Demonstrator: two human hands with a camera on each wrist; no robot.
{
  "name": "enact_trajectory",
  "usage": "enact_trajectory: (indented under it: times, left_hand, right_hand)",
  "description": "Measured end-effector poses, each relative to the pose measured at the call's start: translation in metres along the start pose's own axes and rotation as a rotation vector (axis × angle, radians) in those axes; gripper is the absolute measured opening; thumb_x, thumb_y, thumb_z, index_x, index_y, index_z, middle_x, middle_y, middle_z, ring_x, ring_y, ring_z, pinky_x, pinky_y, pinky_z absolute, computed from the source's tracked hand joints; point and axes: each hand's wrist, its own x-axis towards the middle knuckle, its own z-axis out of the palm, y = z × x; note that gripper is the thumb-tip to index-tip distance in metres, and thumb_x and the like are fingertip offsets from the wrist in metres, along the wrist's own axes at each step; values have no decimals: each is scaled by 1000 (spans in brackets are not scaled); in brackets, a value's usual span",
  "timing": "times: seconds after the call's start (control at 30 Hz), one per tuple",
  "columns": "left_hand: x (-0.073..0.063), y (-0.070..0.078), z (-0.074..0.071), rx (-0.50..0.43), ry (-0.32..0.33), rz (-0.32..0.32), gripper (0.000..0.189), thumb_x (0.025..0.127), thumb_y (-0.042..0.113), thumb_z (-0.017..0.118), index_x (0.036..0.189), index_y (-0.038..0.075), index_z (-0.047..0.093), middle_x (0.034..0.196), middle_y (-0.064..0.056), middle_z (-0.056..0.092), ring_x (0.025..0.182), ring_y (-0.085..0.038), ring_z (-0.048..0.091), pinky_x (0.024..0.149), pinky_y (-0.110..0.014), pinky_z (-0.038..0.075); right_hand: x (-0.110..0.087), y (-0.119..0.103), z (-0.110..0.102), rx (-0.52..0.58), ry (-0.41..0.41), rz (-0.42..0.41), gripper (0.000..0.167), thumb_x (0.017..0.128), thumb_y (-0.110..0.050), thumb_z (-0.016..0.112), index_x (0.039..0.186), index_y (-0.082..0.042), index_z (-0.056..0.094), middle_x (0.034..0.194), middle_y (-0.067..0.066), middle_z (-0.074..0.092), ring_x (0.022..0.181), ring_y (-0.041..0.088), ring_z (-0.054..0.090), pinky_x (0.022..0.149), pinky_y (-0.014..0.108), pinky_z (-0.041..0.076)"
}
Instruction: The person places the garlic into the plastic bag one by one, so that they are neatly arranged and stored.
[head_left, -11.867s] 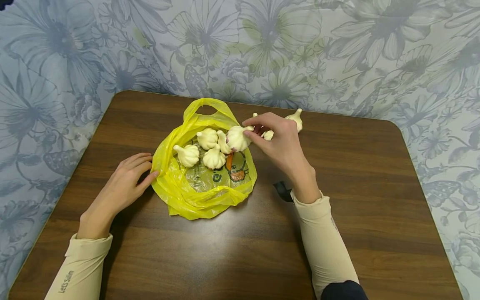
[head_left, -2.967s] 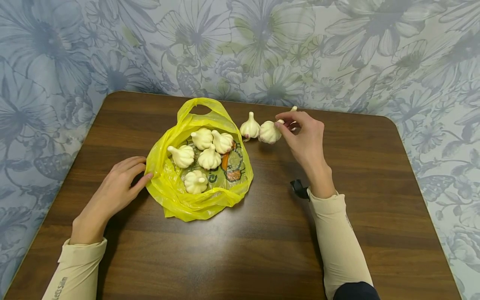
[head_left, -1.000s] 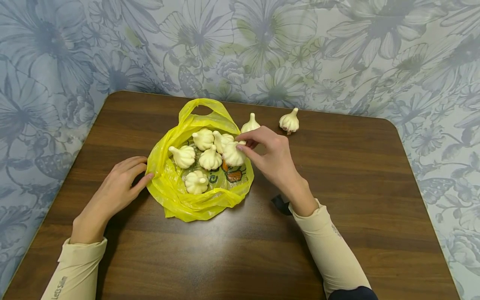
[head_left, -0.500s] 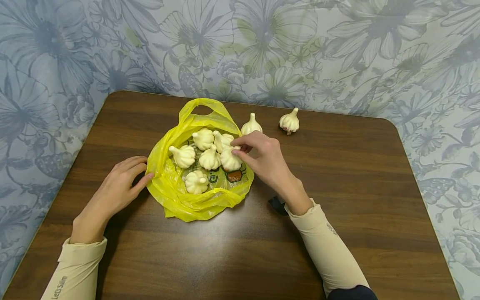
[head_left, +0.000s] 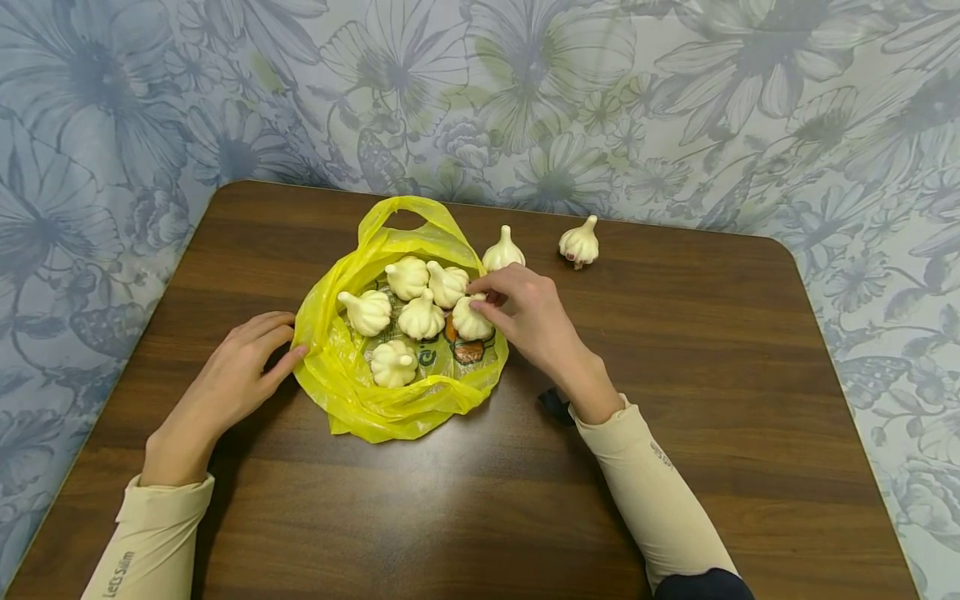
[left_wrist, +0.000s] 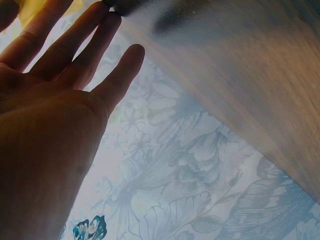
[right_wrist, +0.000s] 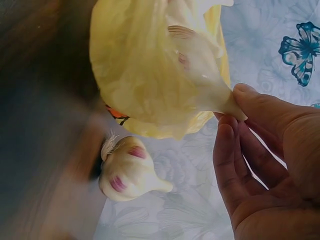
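The right hand (head_left: 536, 312) is pinching the neck of a ribbed cream-white garlic bulb (head_left: 472, 321) inside the right side of a crumpled yellow plastic bag (head_left: 390, 417), its forearm slanting in from the near right. The left hand (head_left: 240, 367) is keeping its fingers loosely extended, thumb touching the bag's left rim. Two pale garlic bulbs (head_left: 579, 242) are standing toward the far edge of the dark-brown wooden table (head_left: 720, 375), which is stretching broadly rightward.

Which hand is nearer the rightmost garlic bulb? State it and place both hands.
Right. The right hand is to the near left of that garlic bulb, not touching it; the left hand is much farther left, at the left edge of the yellow plastic bag.
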Motion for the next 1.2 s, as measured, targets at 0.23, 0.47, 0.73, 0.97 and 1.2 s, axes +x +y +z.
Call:
enact_trajectory:
  times: [0.23,0.47,0.73,0.97,1.2]
  left_hand:
    - [0,1,0,3,-5,-9,24,94,12,78,112,-2,73,129,-26,67,129,-46,57,104,-70,45]
    - [0,2,-1,8,-16,-23,26,94,12,78,114,-3,72,130,-26,66,129,-46,56,105,-71,44]
    - [0,1,-1,2,-6,-11,26,94,12,78,115,-3,72,130,-27,67,128,-46,57,104,-69,46]
    - [1,1,-1,-2,3,7,25,94,11,78,113,-3,73,128,-26,67,127,-46,58,103,-68,47]
    - [0,1,-1,-6,0,3,25,94,11,78,114,-3,73,129,-26,67,127,-45,58,103,-67,48]
  right_hand:
    - [-1,7,2,-21,-53,31,14,94,-11,80,107,-5,80,97,6,77,85,19,69,74,34,60]
    - [-1,12,4,-27,-98,65,16,95,-14,81,108,-7,80,97,6,76,83,18,68,74,30,59]
    - [-1,14,5,-11,-79,37,23,94,-15,81,115,-6,78,102,5,77,83,19,69,72,32,60]
    - [-2,14,4,-1,-65,75,22,96,-15,79,116,-5,78,103,6,76,81,17,69,72,35,61]
    - [-1,15,3,13,-1,79,17,98,-14,77,112,-4,78,99,8,76,78,16,68,70,32,61]
